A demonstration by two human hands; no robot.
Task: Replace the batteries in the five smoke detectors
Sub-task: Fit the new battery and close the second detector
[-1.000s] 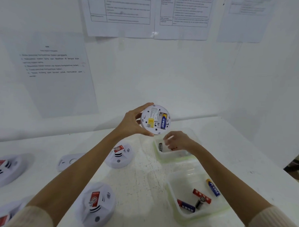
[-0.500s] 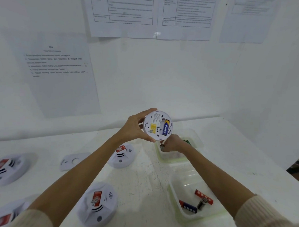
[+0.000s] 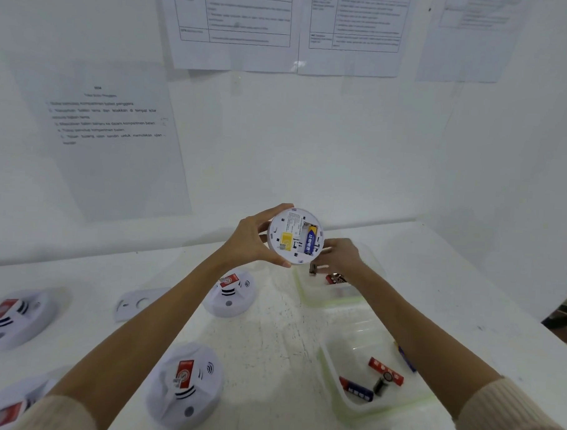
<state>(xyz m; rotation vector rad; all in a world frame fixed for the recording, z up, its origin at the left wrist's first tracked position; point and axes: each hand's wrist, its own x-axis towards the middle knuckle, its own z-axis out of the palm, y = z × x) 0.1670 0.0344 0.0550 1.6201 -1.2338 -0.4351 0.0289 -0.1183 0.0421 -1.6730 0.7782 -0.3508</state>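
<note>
A white bench [image 3: 270,331] fills the lower view, with printed paper sheets [image 3: 116,136] on the white wall behind it. Both forearms reach forward from cream knitted sleeves [image 3: 510,416] and meet at a round white smoke detector [image 3: 295,236] held above the bench, its open back turned toward the camera.

Below and right of that raised detector lie two clear plastic trays: the far tray [image 3: 324,298] just beneath it, the near tray [image 3: 333,373] well below it. Four more white domed smoke detectors with red labels [image 3: 183,386] sit face up, all below and left of the raised detector, the closest one just under it. A flat white cover plate [image 3: 138,304] lies farther left.

The left hand [image 3: 252,239] grips the raised detector by its rim, thumb curled under the lower edge and fingers wrapped over the top, wrist bent back. The right hand [image 3: 342,259] sits just right of the detector, palm down over the far tray, its fingers curled toward a small dark battery [image 3: 313,268] directly below the detector; I cannot tell whether they pinch it or only touch it.

A blue battery [image 3: 311,239] sits in the raised detector's compartment, beside a yellow sticker [image 3: 286,239]. A red battery [image 3: 333,278] lies in the far tray. The near tray holds a red battery, a blue-and-red one, a dark one, and a blue one partly behind the right forearm.
</note>
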